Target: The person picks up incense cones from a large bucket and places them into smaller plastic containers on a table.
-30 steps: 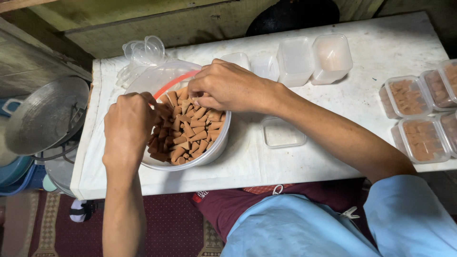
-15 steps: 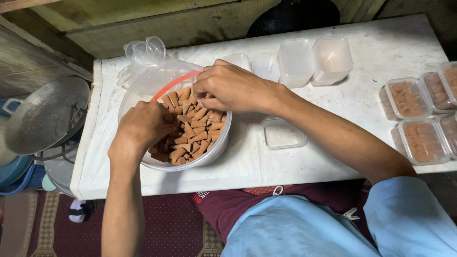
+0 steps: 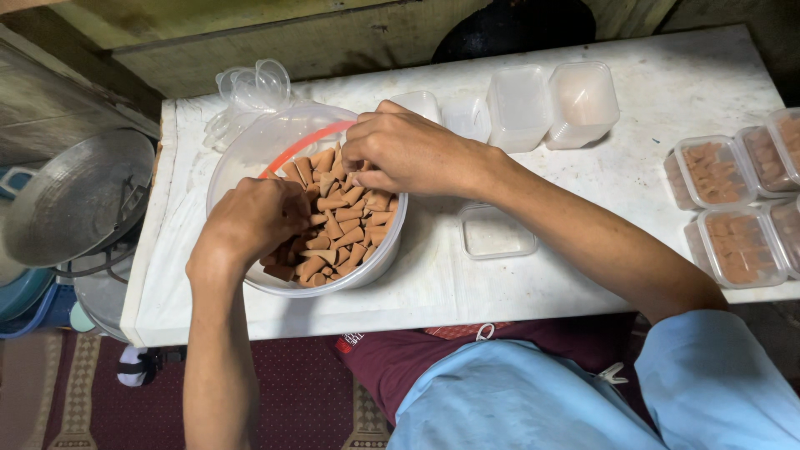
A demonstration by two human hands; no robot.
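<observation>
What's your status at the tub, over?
Both hands in the tub: left hand and right hand on the brown cones. Grip unclear. Open small container beside the tub. Nothing blocking.

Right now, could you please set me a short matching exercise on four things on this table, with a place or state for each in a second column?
Things:
1. round tub
2. low clear box
3. lidded boxes
4. stacked clear boxes

Places or states:
A. empty, just right of the tub
B. closed and full of brown cones, at the table's right edge
C. both hands inside it
D. empty, along the far edge

Pairs: 1-C, 2-A, 3-B, 4-D. The left hand and right hand both dig among the brown cones.
</observation>
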